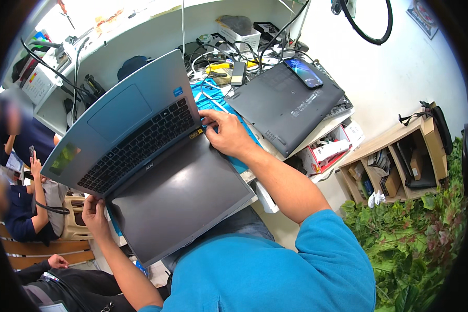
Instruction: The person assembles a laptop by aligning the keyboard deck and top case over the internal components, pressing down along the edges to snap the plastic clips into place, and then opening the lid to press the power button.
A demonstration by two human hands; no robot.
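A silver laptop is opened wide in front of me. Its dark screen [179,200] lies toward my body, while the keyboard half [122,122] stands tilted up beyond it. At the hinge's left end, my left hand [94,216] has thumb and fingers closed on the laptop's edge. My right hand [228,134] grips the opposite hinge corner, thumb and fingers bent around it; some fingertips are hidden there. A blue mat [209,93] shows from under the laptop.
A dark laptop cover [281,106] with a phone [303,72] on it lies at right. Behind are tangled cables, yellow-handled pliers [219,67] and a white box [239,37]. A red-and-white box [327,151] and wooden shelf [395,161] stand right. Other people sit at left.
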